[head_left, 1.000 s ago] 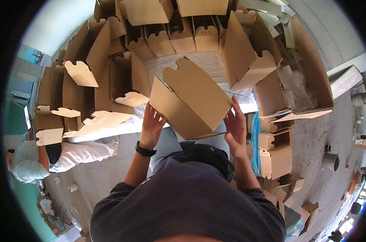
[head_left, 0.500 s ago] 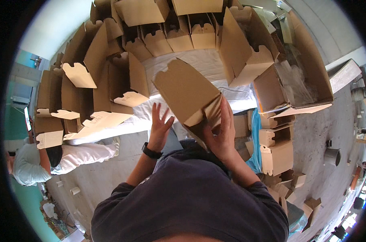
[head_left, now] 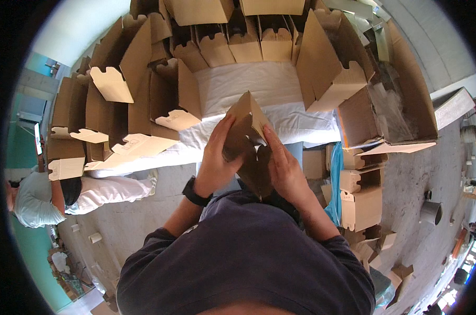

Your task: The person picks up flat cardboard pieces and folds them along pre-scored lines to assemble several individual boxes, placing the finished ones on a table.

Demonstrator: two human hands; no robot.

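Between my two hands, close to my body, is a brown cardboard box [head_left: 247,123], tilted so that a corner points away from me and an opening with loose flaps faces me. My left hand [head_left: 215,160] grips its left side, the fingers laid along the outer wall and the thumb towards the opening. On the other side my right hand [head_left: 285,170] presses the right wall with its fingers stretched along it. The inside of the box is dark, and its underside is hidden.
A white-covered table [head_left: 248,79] lies ahead, with several open cardboard bins [head_left: 177,119] at left and back. At right stands a large carton [head_left: 411,100] holding clear plastic. Blue plastic [head_left: 335,184] hangs beside more boxes [head_left: 361,205]. A person [head_left: 38,205] is at far left.
My left hand, apart from the box with fingers spread before, has come onto its left side. The box has turned, its opening now facing me, and my right hand has shifted along its wall.
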